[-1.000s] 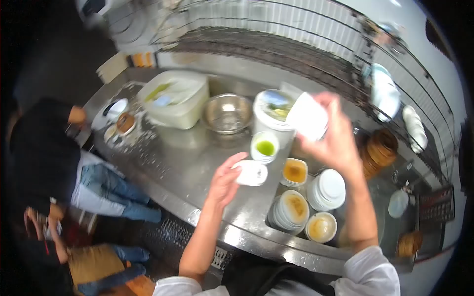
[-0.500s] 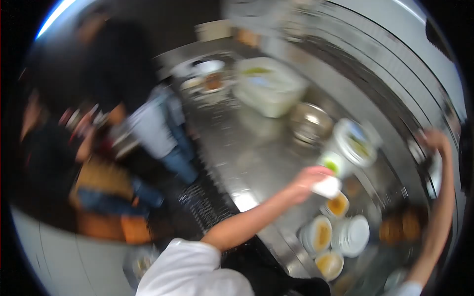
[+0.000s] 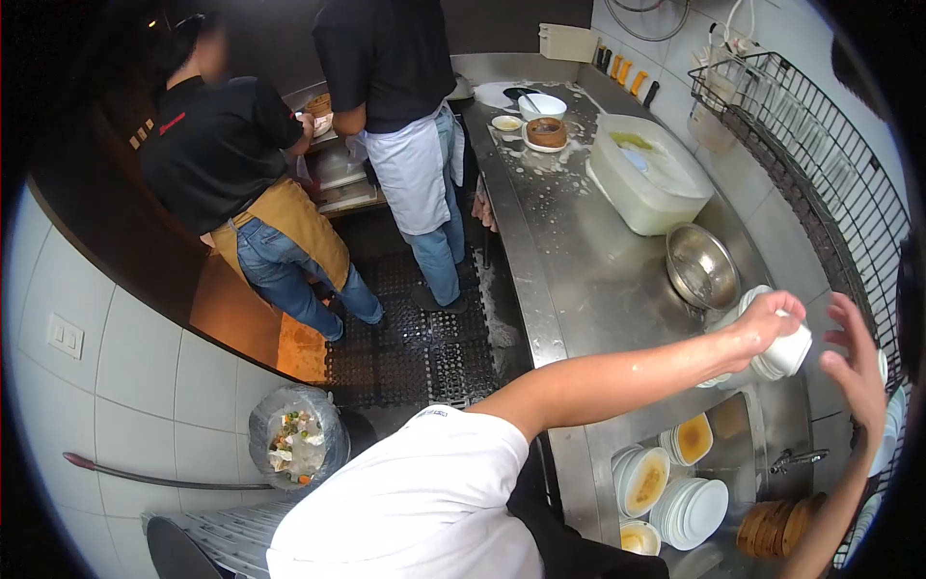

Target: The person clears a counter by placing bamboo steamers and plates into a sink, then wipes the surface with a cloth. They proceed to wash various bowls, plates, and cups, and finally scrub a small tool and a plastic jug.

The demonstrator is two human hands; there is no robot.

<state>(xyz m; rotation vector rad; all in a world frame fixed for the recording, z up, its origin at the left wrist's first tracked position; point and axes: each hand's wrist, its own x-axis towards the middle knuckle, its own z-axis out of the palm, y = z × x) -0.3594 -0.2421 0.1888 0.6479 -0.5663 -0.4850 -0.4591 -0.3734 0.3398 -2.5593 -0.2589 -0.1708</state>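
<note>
My left hand [image 3: 767, 326] is closed on a small white bowl [image 3: 789, 351], held tilted at the right side of the counter, above white dishes partly hidden behind it. Just to the right, my right hand [image 3: 857, 359] is raised with its fingers apart and nothing in them, beside the wire rack [image 3: 849, 183]. Below, in the sink, lie stacked white plates [image 3: 702, 513], bowls with orange-brown residue [image 3: 644, 482] and round bamboo steamers [image 3: 772, 528].
A metal bowl [image 3: 702, 265] and a large white tub [image 3: 648, 179] of cloudy liquid stand on the steel counter [image 3: 579, 299]. A faucet [image 3: 799, 460] juts over the sink. Two people stand at the upper left. A lined bin [image 3: 299, 439] holds food scraps.
My left hand has moved right with the white bowl, closer to the rack. My right hand has come down from higher up beside the rack. The view has shifted and is sharper.
</note>
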